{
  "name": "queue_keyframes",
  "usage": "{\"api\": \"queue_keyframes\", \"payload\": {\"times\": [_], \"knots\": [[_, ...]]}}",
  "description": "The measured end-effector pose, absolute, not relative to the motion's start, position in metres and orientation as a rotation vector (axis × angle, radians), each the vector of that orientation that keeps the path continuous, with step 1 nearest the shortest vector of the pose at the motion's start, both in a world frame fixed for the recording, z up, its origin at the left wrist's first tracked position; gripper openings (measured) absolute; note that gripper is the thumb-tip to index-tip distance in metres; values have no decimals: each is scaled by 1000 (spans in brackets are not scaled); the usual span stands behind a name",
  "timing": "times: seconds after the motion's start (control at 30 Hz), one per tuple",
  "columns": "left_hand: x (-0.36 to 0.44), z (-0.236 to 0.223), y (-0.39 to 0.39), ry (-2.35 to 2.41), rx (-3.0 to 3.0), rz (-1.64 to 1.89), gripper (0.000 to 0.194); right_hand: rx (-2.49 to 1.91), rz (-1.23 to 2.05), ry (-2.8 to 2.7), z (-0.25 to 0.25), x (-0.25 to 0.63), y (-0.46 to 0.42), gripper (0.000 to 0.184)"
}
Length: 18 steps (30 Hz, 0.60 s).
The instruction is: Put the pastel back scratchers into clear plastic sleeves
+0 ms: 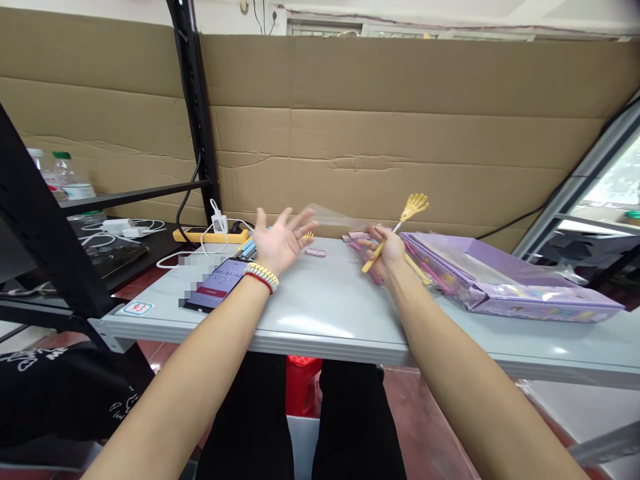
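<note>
My left hand (pixel 283 241) is raised over the table, palm up with its fingers spread. A clear plastic film (pixel 333 215), blurred, hangs in the air between my two hands; whether it touches the left fingertips I cannot tell. In my right hand (pixel 393 252) is a yellow back scratcher (pixel 415 206) with a hand-shaped head, a thin metal shaft and a yellow handle. Its head points up and to the right. Pink and yellow items in clear wrapping (pixel 433 273) lie beneath and beside that hand. A small pink tag-like piece (pixel 315 253) rests between the hands.
A purple box (pixel 540 303) stands on the grey table (pixel 320 313) at right. At left lie a phone (pixel 217 283) showing a timer, blue stick-like items (pixel 247 248) and a yellow power strip (pixel 210 237) with white cables. Cardboard (pixel 400 133) walls the back.
</note>
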<state>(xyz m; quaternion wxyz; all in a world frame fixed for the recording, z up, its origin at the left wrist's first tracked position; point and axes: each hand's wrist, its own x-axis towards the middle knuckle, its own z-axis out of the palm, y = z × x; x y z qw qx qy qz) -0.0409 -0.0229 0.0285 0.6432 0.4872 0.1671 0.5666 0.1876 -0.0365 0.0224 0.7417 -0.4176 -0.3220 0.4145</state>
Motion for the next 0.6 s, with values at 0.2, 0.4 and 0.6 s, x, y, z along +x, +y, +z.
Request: {"api": "queue_keyframes", "payload": {"times": [0.2, 0.4, 0.6], "knots": [[-48, 21, 2, 597, 774, 1711, 55, -918, 1019, -968, 18, 166, -42, 28], [-34, 14, 1, 849, 991, 1101, 16, -981, 1027, -1023, 16, 158, -45, 31], [-21, 6, -17, 689, 1348, 695, 72, -1070, 1067, -1195, 16, 151, -49, 34]]}}
